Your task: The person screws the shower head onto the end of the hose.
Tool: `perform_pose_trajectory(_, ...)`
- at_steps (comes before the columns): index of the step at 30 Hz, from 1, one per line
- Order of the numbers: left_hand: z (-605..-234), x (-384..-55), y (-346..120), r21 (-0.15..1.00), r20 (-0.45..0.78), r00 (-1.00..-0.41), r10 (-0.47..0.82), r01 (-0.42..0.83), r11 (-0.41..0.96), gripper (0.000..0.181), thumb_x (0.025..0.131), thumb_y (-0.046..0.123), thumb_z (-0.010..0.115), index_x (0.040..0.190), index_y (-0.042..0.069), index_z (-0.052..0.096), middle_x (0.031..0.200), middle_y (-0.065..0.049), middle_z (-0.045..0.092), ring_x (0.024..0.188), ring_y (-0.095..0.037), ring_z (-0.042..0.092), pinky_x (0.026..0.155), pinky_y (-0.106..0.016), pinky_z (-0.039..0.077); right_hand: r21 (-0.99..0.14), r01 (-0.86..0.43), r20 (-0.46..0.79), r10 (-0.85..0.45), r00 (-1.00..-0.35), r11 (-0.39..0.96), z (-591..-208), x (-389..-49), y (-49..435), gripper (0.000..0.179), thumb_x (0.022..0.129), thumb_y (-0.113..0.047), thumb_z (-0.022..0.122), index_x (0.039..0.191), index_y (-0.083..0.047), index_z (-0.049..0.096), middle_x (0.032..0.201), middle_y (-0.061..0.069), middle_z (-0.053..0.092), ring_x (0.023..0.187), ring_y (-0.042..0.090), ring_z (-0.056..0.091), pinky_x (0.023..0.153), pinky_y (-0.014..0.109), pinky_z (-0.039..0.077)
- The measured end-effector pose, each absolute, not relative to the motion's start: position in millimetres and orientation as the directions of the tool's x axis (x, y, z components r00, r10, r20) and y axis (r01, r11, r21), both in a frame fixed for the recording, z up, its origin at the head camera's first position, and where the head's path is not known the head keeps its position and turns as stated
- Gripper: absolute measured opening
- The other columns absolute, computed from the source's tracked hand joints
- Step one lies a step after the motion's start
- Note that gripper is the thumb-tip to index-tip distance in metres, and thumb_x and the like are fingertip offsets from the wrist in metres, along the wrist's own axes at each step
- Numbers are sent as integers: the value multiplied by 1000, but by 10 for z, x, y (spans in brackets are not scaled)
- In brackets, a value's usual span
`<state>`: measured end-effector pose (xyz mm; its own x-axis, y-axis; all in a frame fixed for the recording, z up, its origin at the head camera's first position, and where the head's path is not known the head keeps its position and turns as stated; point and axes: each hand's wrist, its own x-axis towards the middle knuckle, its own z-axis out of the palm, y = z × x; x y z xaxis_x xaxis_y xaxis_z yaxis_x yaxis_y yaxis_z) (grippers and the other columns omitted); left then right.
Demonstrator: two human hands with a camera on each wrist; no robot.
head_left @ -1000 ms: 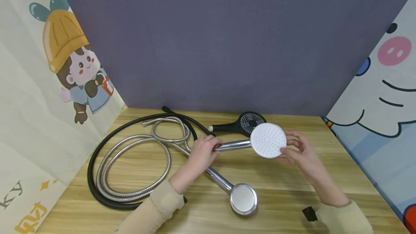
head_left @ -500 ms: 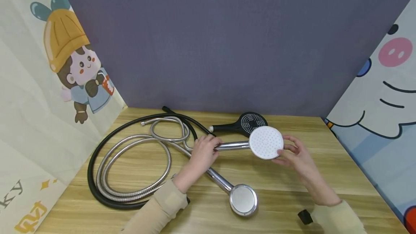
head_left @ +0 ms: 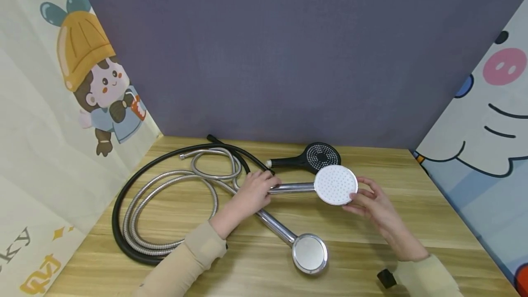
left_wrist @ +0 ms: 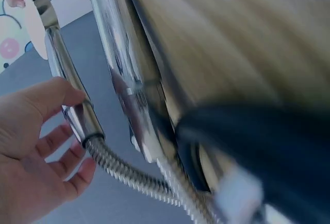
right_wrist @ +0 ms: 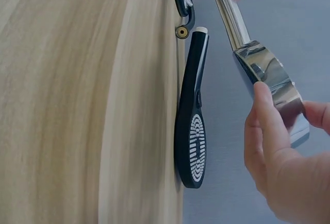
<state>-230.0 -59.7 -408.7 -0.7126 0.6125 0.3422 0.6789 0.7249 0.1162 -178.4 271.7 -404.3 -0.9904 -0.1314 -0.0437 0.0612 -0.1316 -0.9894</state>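
Observation:
A chrome shower head (head_left: 336, 184) with a round white spray face is held above the table between both hands. My left hand (head_left: 251, 194) grips its handle near the end, thumb on one side and fingers behind. In the left wrist view a ribbed metal hose (left_wrist: 124, 174) runs from the end of that handle (left_wrist: 64, 62). My right hand (head_left: 377, 207) pinches the rim of the head, with the thumb at the white face. The right wrist view shows its fingers (right_wrist: 273, 126) against the chrome back.
A black shower head (head_left: 319, 156) lies behind the held one. A second chrome shower head (head_left: 309, 254) lies in front, its handle partly under the left arm. On the left are a coiled metal hose (head_left: 130, 223) and a black hose (head_left: 117, 223). A dark panel (head_left: 264, 58) stands behind.
The held shower head has come slightly lower and to the left, with both hands still on it. The things lying on the table stay where they were.

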Motion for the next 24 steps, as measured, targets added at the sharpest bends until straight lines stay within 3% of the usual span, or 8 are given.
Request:
perform_pose_trajectory(10, -4056, -2394, -752, -21, 268, -562, 782, 809, 588, 44, 81, 10, 71, 123, 18, 60, 107, 0, 60, 95, -18, 57, 73, -32, 47, -977, 113, -79, -190, -979, -181, -4116, -1831, 2754, 42, 91, 4, 54, 124, -15, 35, 104, 9, 56, 89, 23, 66, 82, 41, 54)
perform_pose_trajectory(16, -4065, -2480, -775, -96, 271, -444, 854, 870, 483, 43, 79, 8, 72, 121, 14, 61, 97, 0, 59, 88, -16, 58, 81, -33, 50, -965, 139, -86, -231, -969, -223, -4153, -1866, 2783, 40, 92, 6, 50, 122, -15, 34, 102, 9, 59, 88, 23, 67, 82, 41, 54)
perform_pose_trajectory(24, -4109, -2603, -828, -114, 256, -349, 902, 915, 387, 43, 81, 9, 71, 122, 11, 60, 96, 0, 56, 83, -13, 55, 80, -29, 50, -975, 173, -140, -217, -966, -138, -4168, -1895, 2796, 44, 91, 4, 53, 123, -17, 32, 103, 8, 56, 87, 22, 67, 83, 43, 54)
